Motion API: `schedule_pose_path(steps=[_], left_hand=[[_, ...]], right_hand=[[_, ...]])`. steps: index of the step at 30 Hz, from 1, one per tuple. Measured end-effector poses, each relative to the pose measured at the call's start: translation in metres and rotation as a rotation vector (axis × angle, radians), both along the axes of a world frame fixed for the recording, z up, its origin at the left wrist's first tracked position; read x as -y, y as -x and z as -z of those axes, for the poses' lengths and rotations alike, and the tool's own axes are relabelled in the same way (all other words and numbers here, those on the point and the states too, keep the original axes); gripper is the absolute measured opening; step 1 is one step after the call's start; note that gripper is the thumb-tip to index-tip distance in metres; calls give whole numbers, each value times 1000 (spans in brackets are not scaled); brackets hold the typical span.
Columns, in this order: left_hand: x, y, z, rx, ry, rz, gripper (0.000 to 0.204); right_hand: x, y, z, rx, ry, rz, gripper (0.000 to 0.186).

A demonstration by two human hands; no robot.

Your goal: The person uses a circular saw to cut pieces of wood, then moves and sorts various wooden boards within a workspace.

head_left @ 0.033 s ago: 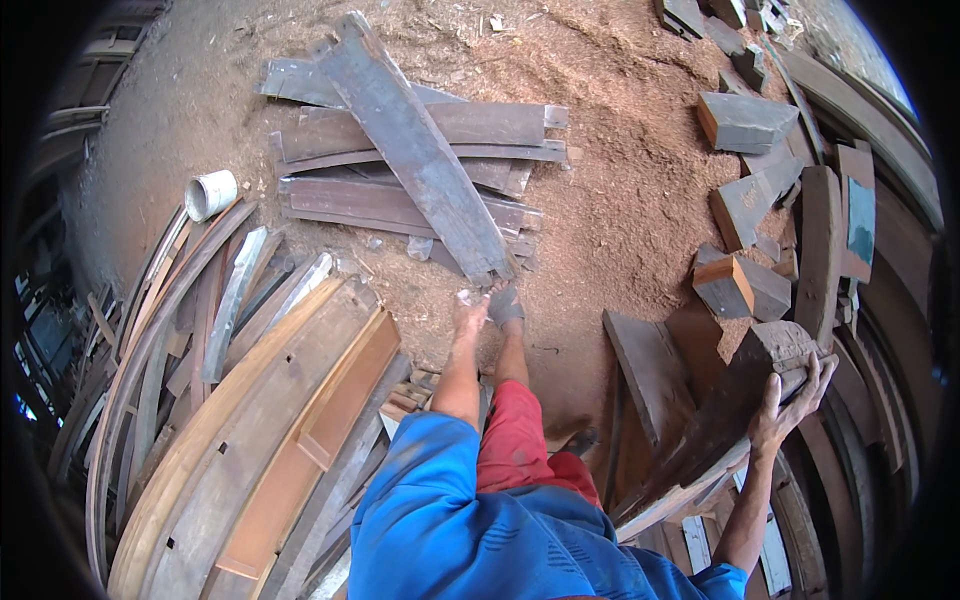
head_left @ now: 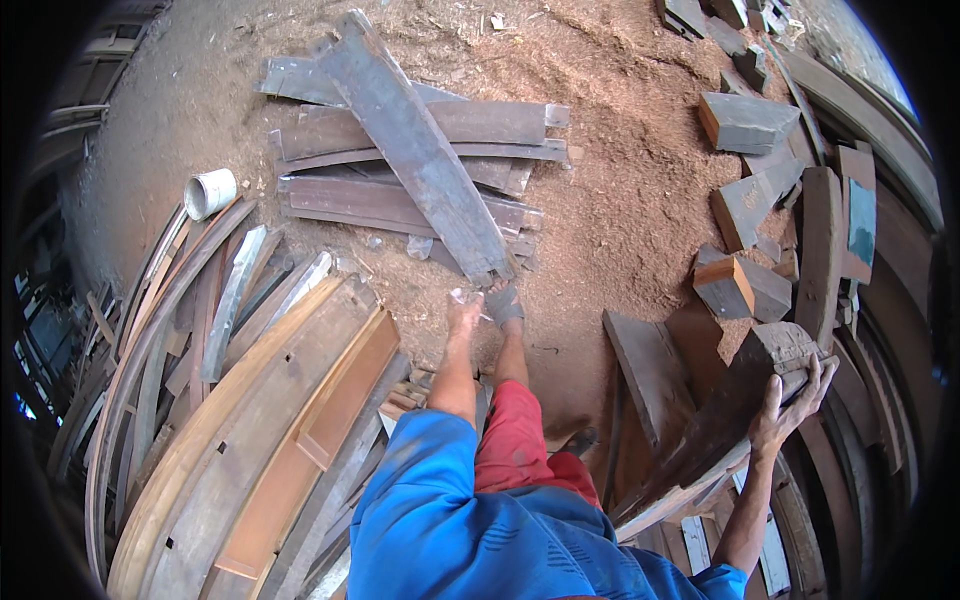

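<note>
One rough beam (head_left: 728, 405), R hand (head_left: 780, 415) touching, L hand (head_left: 463, 316) appar. nr. plank (head_left: 420, 150)

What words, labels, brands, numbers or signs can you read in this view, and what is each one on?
None that I can read.
White bucket: no lettering I can make out.
Blue shirt: small dark marks, not readable as letters.
Dark beam at the right hand: no legible marking.
Any writing on distant boards is too small to read.
</note>
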State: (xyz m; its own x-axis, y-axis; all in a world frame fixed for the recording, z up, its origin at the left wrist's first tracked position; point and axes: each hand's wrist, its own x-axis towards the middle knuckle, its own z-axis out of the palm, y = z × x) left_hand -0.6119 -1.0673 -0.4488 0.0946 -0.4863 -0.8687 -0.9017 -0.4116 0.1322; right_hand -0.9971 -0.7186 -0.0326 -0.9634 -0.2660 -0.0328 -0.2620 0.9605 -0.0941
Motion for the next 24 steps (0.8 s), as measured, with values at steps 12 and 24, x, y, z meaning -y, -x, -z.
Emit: schedule_pose_path(steps=[12, 24], left_hand=[[144, 96, 64, -219, 163, -242, 118], [207, 114, 120, -543, 50, -437, 92]], right_hand=[[4, -1, 2, 70, 13, 26, 72], [-1, 2, 6, 89, 32, 75, 80]])
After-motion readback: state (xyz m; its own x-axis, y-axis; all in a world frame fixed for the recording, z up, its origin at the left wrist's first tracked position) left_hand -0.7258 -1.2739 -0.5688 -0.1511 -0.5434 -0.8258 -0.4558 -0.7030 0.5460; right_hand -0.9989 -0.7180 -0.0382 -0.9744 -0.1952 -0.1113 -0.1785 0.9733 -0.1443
